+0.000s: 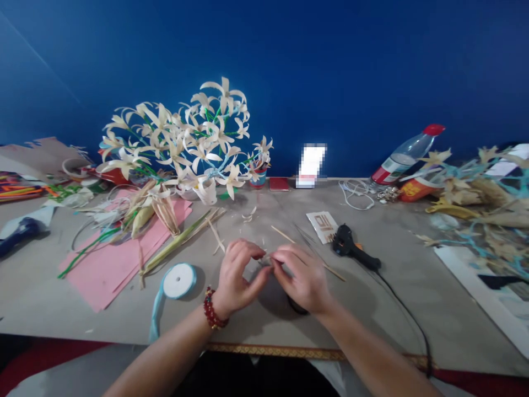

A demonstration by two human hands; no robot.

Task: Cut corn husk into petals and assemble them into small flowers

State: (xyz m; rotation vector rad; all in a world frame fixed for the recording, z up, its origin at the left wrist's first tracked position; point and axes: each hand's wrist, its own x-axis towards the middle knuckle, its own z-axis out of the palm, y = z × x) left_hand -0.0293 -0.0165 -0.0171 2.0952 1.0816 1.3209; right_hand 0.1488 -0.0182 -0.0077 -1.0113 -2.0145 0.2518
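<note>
My left hand, with a red bead bracelet at the wrist, and my right hand meet over the table. Right thumb and fingers are pinched together, and the left fingers curl toward them. Something small and pale sits between the fingertips, too small to name. Under my right hand a dark round object is mostly covered. Left of the hands stands a roll of light blue ribbon, its tail hanging toward the table edge. Thin straw-coloured strips lie close by.
A black glue gun with a trailing cord lies right. Pink sheets and dried husks lie left. White husk flowers stand behind. A bottle leans at back right, near more flowers.
</note>
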